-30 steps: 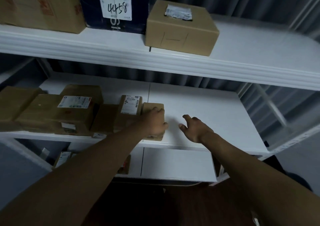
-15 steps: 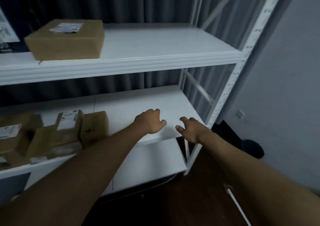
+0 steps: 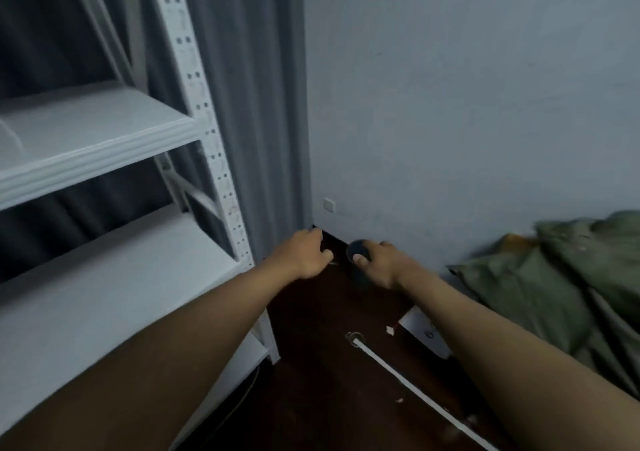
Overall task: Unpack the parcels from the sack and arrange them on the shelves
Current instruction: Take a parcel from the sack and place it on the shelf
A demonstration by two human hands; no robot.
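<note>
We count two bare hands, the left [image 3: 304, 255] and the right [image 3: 379, 265], and two white shelves, an upper [image 3: 93, 139] and a lower [image 3: 114, 288]. One green sack [image 3: 561, 284] lies on the floor, one white strap [image 3: 412, 388] crosses it, and perhaps one dark round object [image 3: 358, 251] shows, blurred.

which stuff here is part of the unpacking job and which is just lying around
Part of the job:
green sack on the floor at right
white shelves at left
left hand and right hand, both holding nothing

Just lying about:
white strap on the floor
dark round object by the wall
grey curtain
</note>
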